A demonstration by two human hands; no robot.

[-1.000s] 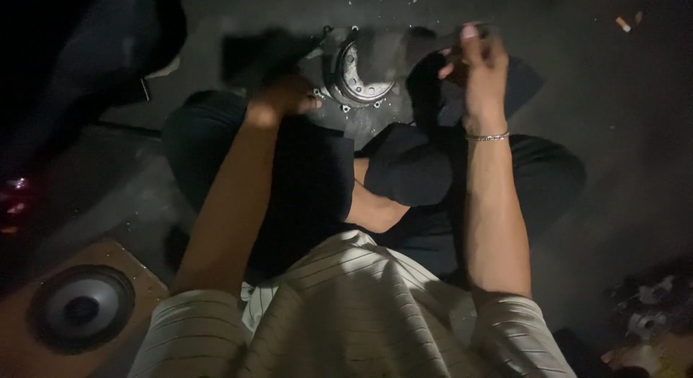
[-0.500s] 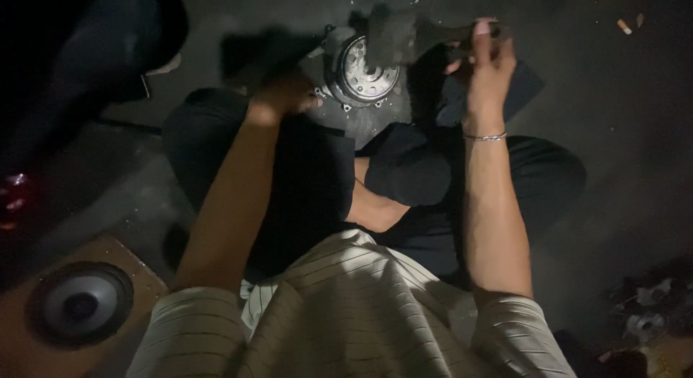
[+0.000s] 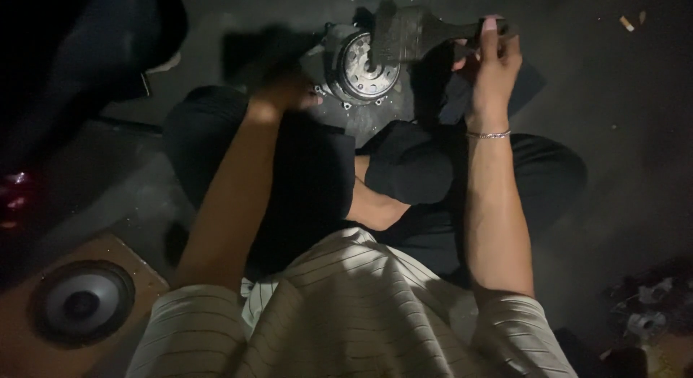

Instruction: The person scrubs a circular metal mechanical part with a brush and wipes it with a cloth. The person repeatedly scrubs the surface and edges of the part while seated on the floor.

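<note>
Overhead, hands [image 3: 491, 60] outstretched, gripping dark tool [image 3: 419, 31]

left hand [image 3: 283, 95] blurred, right hand [image 3: 492, 69] gripping

Disc [image 3: 364, 64]: round metal part, silvery grey, with a ringed face and small bolt tabs around its rim; it lies flat on the dark floor, just beyond the person's crossed legs.
Tool [image 3: 419, 33]: dark and flat, with a broad blocky end and a narrower handle; it is raised over the disc's right edge, lying roughly level, broad end toward the disc.
Tool grip: right hand [image 3: 491, 60] closed around the handle end.
Left hand [image 3: 285, 93]: blurred, just left of the disc; contact with it cannot be told.
</note>
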